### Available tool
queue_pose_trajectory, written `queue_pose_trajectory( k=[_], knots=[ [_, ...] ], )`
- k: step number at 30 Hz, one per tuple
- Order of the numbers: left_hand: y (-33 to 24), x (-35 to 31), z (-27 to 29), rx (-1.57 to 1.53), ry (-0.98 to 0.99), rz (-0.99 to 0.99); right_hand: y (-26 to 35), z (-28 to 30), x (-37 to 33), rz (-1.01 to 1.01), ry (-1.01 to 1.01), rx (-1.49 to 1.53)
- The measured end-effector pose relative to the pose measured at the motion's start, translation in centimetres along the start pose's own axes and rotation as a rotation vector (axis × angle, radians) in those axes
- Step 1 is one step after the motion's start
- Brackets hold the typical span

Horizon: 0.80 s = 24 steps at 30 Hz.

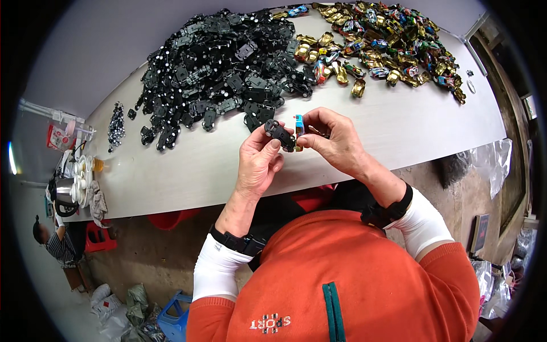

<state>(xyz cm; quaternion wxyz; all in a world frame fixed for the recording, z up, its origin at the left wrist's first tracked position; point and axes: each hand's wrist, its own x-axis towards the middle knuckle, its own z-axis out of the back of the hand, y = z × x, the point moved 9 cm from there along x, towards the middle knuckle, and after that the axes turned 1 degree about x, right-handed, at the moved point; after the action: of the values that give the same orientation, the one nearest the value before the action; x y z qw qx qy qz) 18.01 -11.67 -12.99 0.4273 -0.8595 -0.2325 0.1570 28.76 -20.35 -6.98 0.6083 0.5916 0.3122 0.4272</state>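
Between the thumb and fingers of my left hand [260, 158] is a black toy car chassis [279, 134], tilted over the table's front part. My right hand [335, 141] pinches a small blue toy car body [299, 124], its edge right beside the chassis; whether the two pieces touch I cannot tell. Something gold shows among the right fingers. Beyond my hands spreads a large heap of black chassis [211, 74]. To its right lies a heap of gold and coloured car bodies [393, 43], a few of them loose at its near side.
The pale table [188, 179] curves in front of me. A narrow pile of small shiny parts [116, 126] lies on its left. At the left end are a metal kettle [66, 192] and white cups. Red stool [99, 237], blue stool [172, 317] and a seated person [62, 242] are lower left.
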Motion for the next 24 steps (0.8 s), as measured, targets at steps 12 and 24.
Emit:
queue_pose_trajectory(
  k=[12,24],
  knots=[
    [-1.2,-0.4,-1.4,0.210,0.040,-0.066,3.1,-1.1,-0.6,0.229,0.040,-0.229],
    [-3.1,-0.2,-2.1,0.122,0.120,-0.142,3.3,-1.4,-0.2,0.119,0.077,0.003]
  ],
)
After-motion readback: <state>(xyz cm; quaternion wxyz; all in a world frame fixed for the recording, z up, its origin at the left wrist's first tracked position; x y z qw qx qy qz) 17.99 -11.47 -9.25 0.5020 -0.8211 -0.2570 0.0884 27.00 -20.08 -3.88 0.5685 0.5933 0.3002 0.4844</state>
